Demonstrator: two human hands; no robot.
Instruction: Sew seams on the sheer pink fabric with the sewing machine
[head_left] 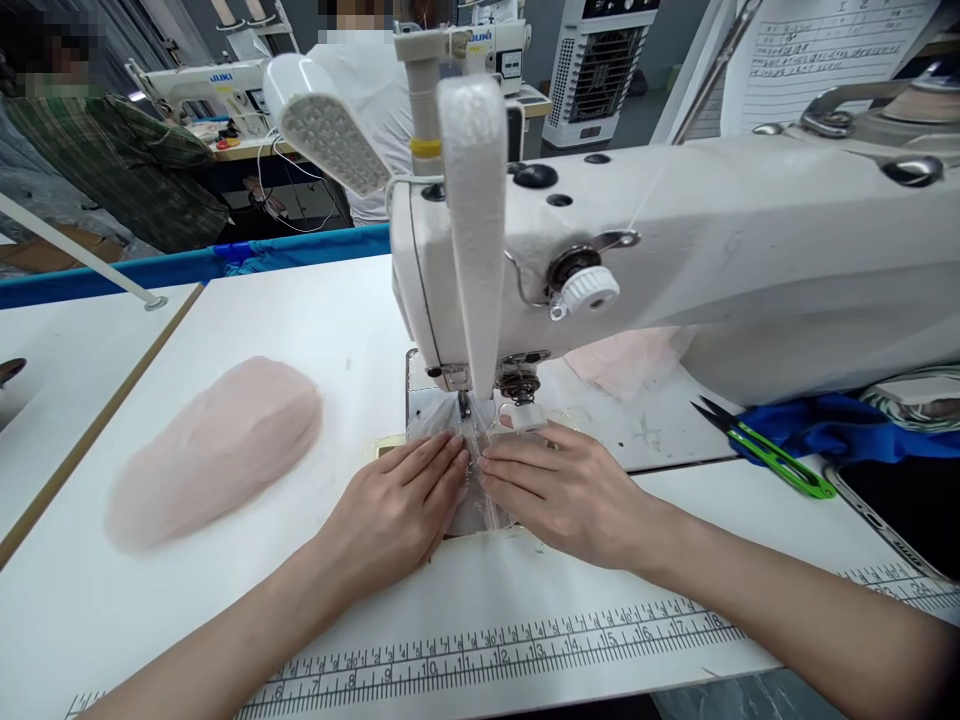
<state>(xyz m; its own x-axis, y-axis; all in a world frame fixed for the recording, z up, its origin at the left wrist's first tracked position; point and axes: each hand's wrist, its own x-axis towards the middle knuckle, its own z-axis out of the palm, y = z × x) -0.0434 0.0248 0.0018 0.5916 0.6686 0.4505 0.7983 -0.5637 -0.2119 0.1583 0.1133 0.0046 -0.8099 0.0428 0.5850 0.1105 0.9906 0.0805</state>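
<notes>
A strip of thin, sheer fabric [478, 510] runs under the presser foot [465, 403] of a white sewing machine [450, 300]. My left hand [409, 490] lies on the fabric's left side, fingers stretched out and close together, tips just in front of the foot. From the right, my right hand [566, 490] rests on the same strip with its fingers extended and flat. A narrow band of fabric shows between the two hands. The thumbs are mostly hidden. The needle tip cannot be made out.
A pale pink sheer piece [225, 450] lies left; another [630, 360] sits behind the machine. Green-handled thread snips [780, 455], blue cloth [847, 425] and a phone [900, 510] are at right. A ruler scale [465, 655] lines the front edge. Two people sit beyond, near other machines.
</notes>
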